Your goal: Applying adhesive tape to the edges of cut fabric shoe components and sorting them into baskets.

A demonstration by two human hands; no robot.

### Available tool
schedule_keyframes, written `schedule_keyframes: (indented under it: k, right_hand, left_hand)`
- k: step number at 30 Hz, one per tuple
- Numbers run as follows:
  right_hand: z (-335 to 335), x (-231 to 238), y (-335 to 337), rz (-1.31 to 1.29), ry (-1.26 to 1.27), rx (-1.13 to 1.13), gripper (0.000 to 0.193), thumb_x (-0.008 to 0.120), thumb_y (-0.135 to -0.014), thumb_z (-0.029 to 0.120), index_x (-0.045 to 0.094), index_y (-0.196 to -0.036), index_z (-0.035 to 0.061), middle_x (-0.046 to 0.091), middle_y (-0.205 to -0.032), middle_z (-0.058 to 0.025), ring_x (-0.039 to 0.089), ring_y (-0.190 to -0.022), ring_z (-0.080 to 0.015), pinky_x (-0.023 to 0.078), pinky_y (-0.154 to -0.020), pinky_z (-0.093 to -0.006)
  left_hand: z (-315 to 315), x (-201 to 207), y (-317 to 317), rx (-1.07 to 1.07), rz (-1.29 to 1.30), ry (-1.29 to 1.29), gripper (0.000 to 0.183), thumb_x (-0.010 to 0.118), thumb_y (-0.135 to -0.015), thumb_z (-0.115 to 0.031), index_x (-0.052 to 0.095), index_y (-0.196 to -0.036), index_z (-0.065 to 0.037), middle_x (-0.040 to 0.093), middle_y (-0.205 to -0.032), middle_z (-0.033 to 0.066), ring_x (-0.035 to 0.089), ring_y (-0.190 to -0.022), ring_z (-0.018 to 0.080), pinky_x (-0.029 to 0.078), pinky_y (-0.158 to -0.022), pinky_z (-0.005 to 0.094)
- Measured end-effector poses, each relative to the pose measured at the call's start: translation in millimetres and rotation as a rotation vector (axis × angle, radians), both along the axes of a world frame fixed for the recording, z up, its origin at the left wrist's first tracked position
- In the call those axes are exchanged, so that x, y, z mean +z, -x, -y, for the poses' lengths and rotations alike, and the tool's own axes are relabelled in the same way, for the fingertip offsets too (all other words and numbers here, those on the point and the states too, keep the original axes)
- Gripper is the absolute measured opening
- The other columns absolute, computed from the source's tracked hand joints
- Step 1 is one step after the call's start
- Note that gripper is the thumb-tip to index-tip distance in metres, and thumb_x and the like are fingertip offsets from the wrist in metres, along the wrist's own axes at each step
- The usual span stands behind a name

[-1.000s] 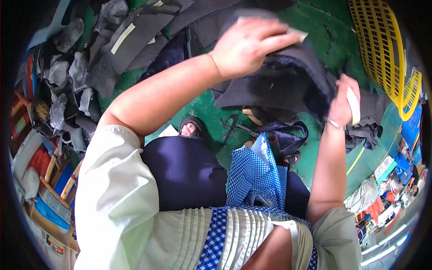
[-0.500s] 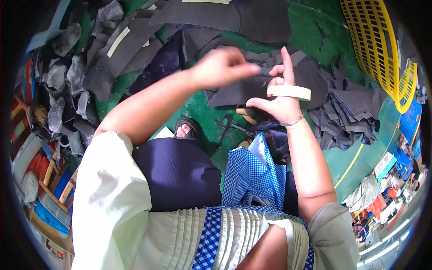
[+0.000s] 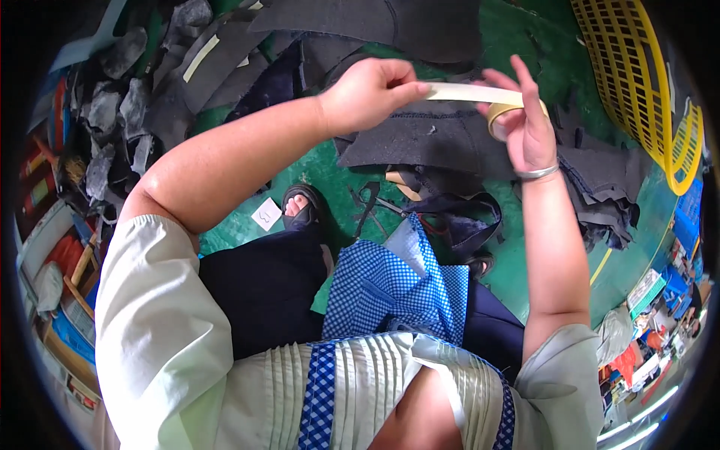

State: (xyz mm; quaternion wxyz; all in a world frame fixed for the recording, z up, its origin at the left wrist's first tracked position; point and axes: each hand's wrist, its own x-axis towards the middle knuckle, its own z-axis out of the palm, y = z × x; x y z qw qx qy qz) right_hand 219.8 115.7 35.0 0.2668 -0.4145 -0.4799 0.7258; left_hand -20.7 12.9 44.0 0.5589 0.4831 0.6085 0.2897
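My left hand (image 3: 369,96) pinches the free end of a cream tape strip (image 3: 474,93) between thumb and fingers. The strip runs taut across to a roll of tape (image 3: 498,118) hung round the fingers of my right hand (image 3: 532,142). Some of that hand's fingers stretch upward, slightly smeared by motion. Below both hands, dark grey fabric pieces (image 3: 420,142) lie overlapping on the green floor. A blue-and-white checked cloth (image 3: 382,289) hangs over my lap.
Fabric piles lie at the far left and beside a stack of dark pieces (image 3: 600,184) on the right. A yellow plastic basket (image 3: 626,75) stands far right. Scissors (image 3: 390,206) and a white card (image 3: 266,214) lie near my sandalled foot (image 3: 301,206).
My hands have moved apart, the right one rightward and slightly up. A length of tape now stretches between the left fingers and the roll.
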Motion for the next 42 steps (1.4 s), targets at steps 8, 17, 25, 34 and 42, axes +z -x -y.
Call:
schedule_keyframes:
  k: [8, 17, 25, 34, 42]
  right_hand:
    - [20.7, -113.8, -17.4, 0.767, -0.899, 0.484, 0.033, 0.07, -0.08, 0.037, 0.065, -0.072, 0.0051, 0.064, -0.079, -0.014, 0.062, -0.079, -0.0329, 0.05, -0.071, -0.042]
    - [41.1, -133.8, -1.1, 0.899, -1.116, 0.514, 0.022, 0.074, -0.075, 0.031, 0.063, -0.076, 0.0112, 0.063, -0.083, -0.0057, 0.06, -0.084, -0.0273, 0.048, -0.072, -0.0418]
    - [-75.0, -77.2, 7.1, 0.756, -0.554, 1.393, 0.055, 0.079, -0.068, 0.051, 0.061, -0.089, 0.0036, 0.063, -0.084, -0.0135, 0.061, -0.084, -0.0271, 0.047, -0.077, -0.0379]
    - [-49.5, 35.1, -15.3, 0.437, -1.78, 0.109, 0.017, 0.057, -0.062, -0.004, 0.052, -0.076, 0.005, 0.068, -0.098, -0.0115, 0.064, -0.089, -0.0316, 0.047, -0.083, -0.0419]
    - [-17.0, -3.4, 30.4, 0.439, -1.19, 0.265, 0.052, 0.086, -0.061, 0.044, 0.057, -0.085, 0.0078, 0.053, -0.08, -0.0075, 0.051, -0.067, -0.0235, 0.046, -0.062, -0.0346]
  left_hand:
    - [43.2, -87.2, -37.7, 0.073, -0.562, 0.271, 0.041, 0.063, -0.085, -0.047, 0.069, -0.086, -0.006, 0.069, -0.086, 0.0152, 0.067, -0.085, 0.0306, 0.051, -0.076, 0.0426]
    - [93.4, -104.2, -98.1, -0.18, -0.687, -0.3, 0.082, 0.074, -0.072, -0.028, 0.037, -0.142, -0.009, 0.037, -0.148, 0.0112, 0.034, -0.138, 0.0283, 0.029, -0.111, 0.0461]
    - [90.4, -115.4, -83.2, -0.278, -0.695, -0.301, 0.067, 0.054, -0.08, -0.004, 0.037, -0.144, -0.014, 0.035, -0.151, 0.0064, 0.032, -0.14, 0.0255, 0.028, -0.113, 0.0432]
    - [10.1, 42.6, 1.4, -0.038, -0.991, -1.014, 0.046, 0.057, -0.073, -0.005, 0.065, -0.118, -0.017, 0.064, -0.12, 0.0054, 0.059, -0.112, 0.0257, 0.047, -0.094, 0.0426]
    - [22.1, -55.1, 66.4, 0.025, -1.198, -0.78, 0.039, 0.073, -0.076, -0.02, 0.065, -0.114, -0.012, 0.064, -0.117, 0.008, 0.065, -0.097, 0.0279, 0.053, -0.079, 0.0382]
